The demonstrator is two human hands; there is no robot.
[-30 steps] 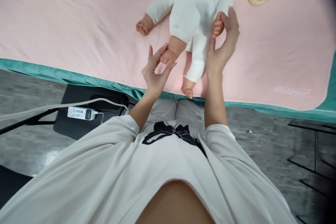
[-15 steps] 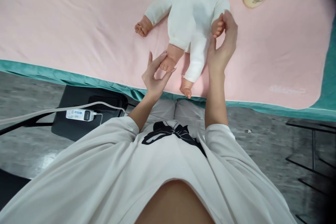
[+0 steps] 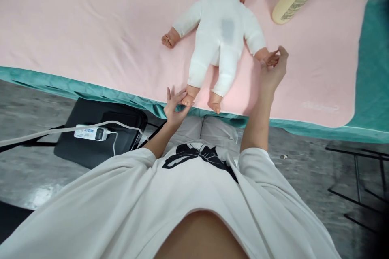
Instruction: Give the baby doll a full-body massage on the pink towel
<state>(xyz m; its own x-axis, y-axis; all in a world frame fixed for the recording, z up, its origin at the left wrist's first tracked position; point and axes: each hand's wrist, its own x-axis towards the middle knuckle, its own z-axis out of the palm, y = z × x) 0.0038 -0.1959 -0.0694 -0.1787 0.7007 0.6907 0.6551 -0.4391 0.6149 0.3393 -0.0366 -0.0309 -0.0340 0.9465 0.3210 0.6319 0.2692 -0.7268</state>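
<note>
A baby doll (image 3: pixel 209 20) with a white cloth body lies on its back on a pink mat (image 3: pixel 121 48), its feet pointing toward me. Between the thumb and fingers of my left hand (image 3: pixel 175 107) is the doll's foot on the left side, close to the mat's front edge. My right hand (image 3: pixel 275 71) grips the doll's hand on the right side, with that arm stretched outward. The doll's other arm and other leg lie loose on the mat. A grey patch shows on its belly, and the top of its head is cut off by the frame.
A pale yellow bottle (image 3: pixel 294 0) stands on the mat at the upper right. Under the mat lies a green cloth (image 3: pixel 373 68). Below the table edge, a black chair (image 3: pixel 73 149) carries a white power strip (image 3: pixel 91 132) with cables. Black metal legs (image 3: pixel 357 178) show at the right.
The doll's leg in my left hand has come down and straightened toward me. My right hand has drawn the doll's arm outward to the right and down. The view has shifted slightly.
</note>
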